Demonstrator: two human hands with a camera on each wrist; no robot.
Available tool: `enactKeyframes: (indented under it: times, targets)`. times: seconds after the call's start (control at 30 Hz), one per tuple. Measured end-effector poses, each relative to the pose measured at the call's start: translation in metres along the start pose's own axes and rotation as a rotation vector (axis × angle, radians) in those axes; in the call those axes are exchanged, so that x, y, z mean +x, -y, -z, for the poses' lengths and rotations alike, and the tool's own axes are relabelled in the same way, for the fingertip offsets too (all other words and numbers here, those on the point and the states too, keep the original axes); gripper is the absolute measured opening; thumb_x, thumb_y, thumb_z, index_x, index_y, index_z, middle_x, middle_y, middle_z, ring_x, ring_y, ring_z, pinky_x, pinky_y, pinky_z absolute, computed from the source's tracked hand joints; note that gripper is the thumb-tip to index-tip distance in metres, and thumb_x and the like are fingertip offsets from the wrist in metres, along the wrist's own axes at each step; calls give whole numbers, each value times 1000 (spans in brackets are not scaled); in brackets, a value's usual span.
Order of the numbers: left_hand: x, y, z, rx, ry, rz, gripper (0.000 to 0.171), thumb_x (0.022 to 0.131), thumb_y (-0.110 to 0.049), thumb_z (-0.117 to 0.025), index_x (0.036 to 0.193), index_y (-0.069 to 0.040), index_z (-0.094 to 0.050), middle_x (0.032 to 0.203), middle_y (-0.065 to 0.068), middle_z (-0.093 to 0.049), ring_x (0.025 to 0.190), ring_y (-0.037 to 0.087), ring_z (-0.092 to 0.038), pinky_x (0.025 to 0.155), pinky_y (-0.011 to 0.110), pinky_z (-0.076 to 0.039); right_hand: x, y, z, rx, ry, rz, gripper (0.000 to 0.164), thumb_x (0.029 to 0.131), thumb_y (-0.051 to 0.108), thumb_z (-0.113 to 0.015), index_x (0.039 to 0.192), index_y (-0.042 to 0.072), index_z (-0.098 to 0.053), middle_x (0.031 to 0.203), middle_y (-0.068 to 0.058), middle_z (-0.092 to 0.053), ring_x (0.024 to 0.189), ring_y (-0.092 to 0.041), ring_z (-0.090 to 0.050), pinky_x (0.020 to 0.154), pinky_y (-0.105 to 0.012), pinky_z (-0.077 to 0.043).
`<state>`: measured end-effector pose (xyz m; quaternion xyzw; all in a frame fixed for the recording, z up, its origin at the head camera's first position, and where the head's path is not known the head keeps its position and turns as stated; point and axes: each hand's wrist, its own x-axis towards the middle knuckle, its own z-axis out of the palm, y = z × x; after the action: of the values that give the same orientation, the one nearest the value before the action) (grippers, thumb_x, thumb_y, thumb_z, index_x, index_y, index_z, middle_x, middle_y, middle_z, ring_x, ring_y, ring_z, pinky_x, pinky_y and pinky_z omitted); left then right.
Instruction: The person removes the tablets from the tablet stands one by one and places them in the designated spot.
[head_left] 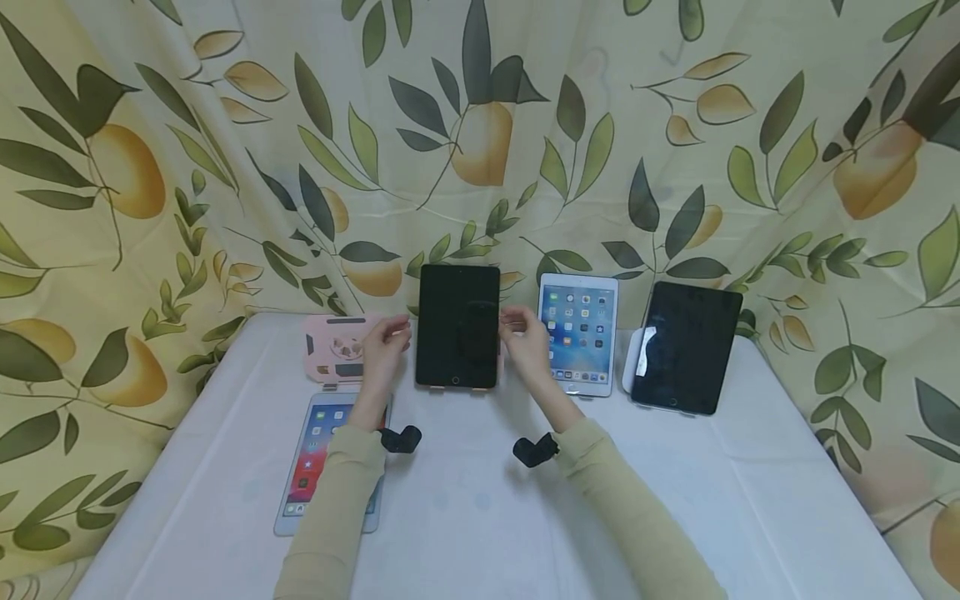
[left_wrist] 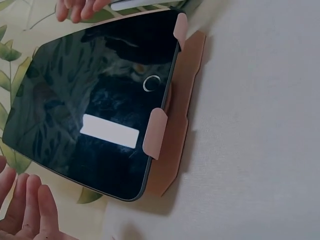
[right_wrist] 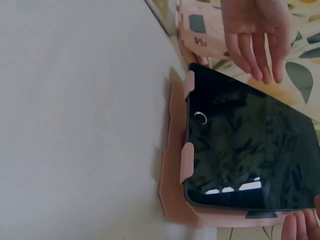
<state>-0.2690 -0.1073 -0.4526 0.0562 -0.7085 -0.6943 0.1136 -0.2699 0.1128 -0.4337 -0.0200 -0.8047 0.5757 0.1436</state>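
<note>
A black-screened tablet [head_left: 457, 325] leans upright on a pink stand [left_wrist: 191, 75] at the middle of the table. Two pink hooks hold its lower edge, on either side of the home button. My left hand [head_left: 384, 350] is beside the tablet's left edge, a small gap between; its fingers look relaxed and hold nothing in the right wrist view. At the opposite edge is my right hand [head_left: 528, 342], fingers loosely bent close to the side. Whether its fingertips touch the tablet or stand I cannot tell.
A pink stand [head_left: 330, 346] is behind my left arm, with a lit tablet [head_left: 309, 467] lying in front, partly covered by the sleeve. To the right, a lit white tablet [head_left: 577, 333] and a dark tablet [head_left: 684, 350] stand propped. A leaf-patterned curtain [head_left: 480, 225] hangs behind the table.
</note>
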Motion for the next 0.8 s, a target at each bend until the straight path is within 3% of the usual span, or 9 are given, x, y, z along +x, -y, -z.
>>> enactKeyframes:
  times: [0.07,0.17,0.43,0.6,0.8]
  targets:
    - [4,0,-2,11,-3,-6,30,90,-2,-59,119,5,-63,118,26,-63,81,5,-64,68,8,-50,3,0,0,-8,5,-4,24,88,5,-62,112,1,-63,107,-19,-66,98,-30,-60,86,-31,-46]
    - [9,-2,-6,83,3,-17,30,90,-5,-59,119,2,-64,119,22,-65,90,19,-67,72,11,-50,7,0,0,-5,16,-17,25,89,4,-61,114,1,-62,109,-19,-64,101,-30,-60,91,-36,-48]
    - [15,-12,-17,205,0,-86,28,91,-6,-58,118,1,-63,118,21,-65,107,34,-64,94,41,-51,15,4,-4,-8,27,-62,30,89,4,-57,118,2,-59,114,-18,-62,105,-30,-58,95,-40,-48]
    - [21,-18,-22,258,8,-84,31,93,-7,-55,123,0,-60,119,20,-64,111,32,-61,96,41,-50,22,6,-6,-23,7,-64,30,88,3,-56,118,3,-59,113,-17,-63,105,-29,-59,95,-40,-49]
    - [31,-19,-27,246,37,-64,35,94,-7,-53,128,0,-57,121,21,-62,115,33,-60,100,40,-48,31,7,-7,-43,-8,-29,33,85,-2,-56,117,0,-61,111,-20,-64,103,-32,-62,93,-40,-50]
